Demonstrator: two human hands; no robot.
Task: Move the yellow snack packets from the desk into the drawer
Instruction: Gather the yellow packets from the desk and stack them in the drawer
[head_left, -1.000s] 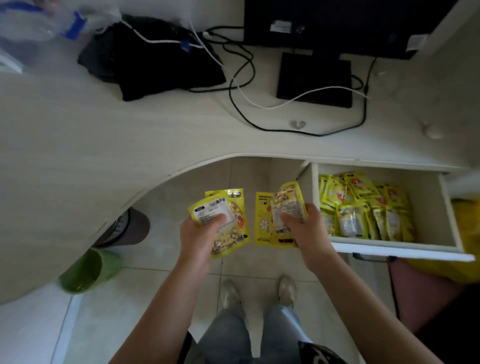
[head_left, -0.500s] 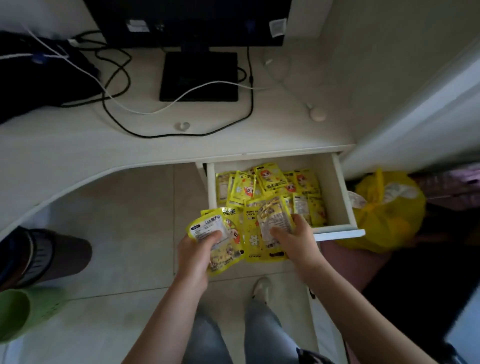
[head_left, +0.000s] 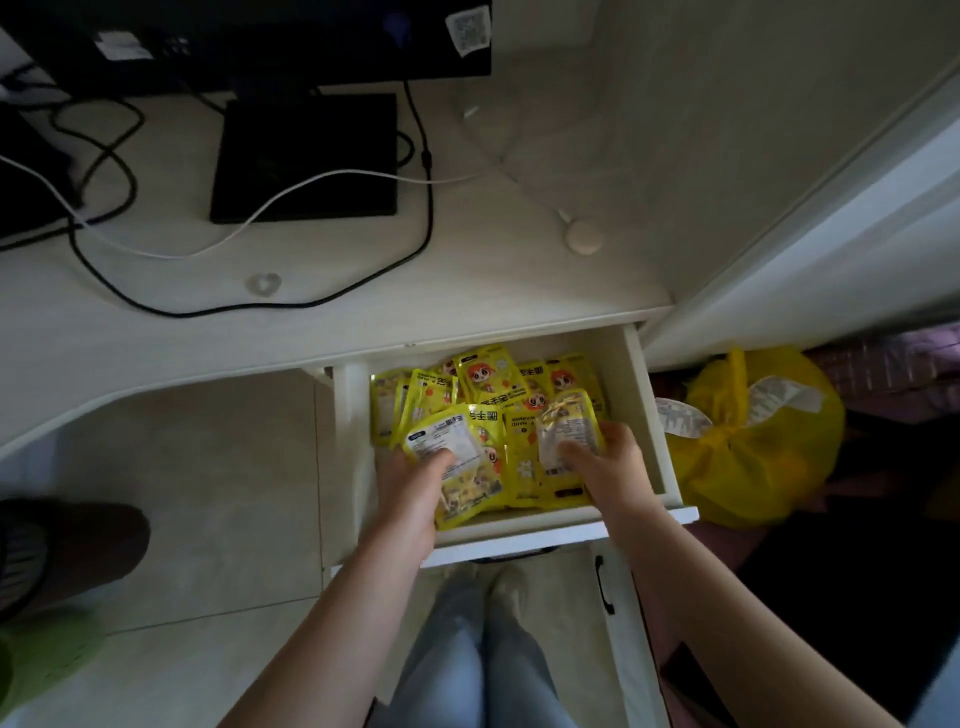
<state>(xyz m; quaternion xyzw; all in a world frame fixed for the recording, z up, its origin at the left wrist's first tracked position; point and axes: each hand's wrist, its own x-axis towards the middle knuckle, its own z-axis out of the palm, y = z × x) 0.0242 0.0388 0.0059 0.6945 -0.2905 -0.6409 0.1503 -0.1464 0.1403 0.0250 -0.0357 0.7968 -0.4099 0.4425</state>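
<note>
Packet print mostly blurred, fingertips hidden beneath; left hand (head_left: 415, 480) and right hand (head_left: 605, 457) reaching over the open drawer's (head_left: 652, 415) front edge, each gripping yellow snack packets (head_left: 460, 462) above the pile (head_left: 483, 376) inside.

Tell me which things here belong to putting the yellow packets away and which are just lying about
Part of the job:
left hand gripping packets
right hand gripping packets
open drawer
packets already inside

Just lying about:
monitor base
black cable
white cable
yellow bag
</note>
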